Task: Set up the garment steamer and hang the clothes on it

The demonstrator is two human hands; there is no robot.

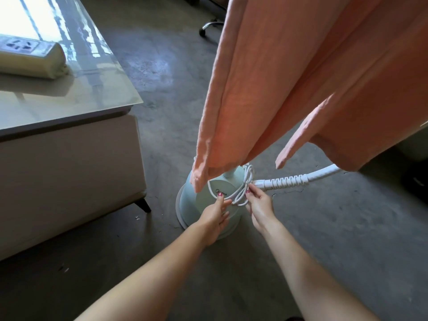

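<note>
Peach garment (308, 77) already hung over steamer base (194, 205) on floor | both hands pinching bundled white cord (240, 193): left hand (214, 216) steadies loop, right hand (259, 205) prob undoing tie | power strip (27, 54) on bench corner, for plugging in

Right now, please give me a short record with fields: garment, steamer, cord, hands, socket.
garment: orange garment hanging above the steamer
steamer: pale blue base on the floor, white hose attached
cord: white cord bundled in loops
left hand: pinches a cord loop
right hand: pinches the bundle
socket: power strip on the table
</note>
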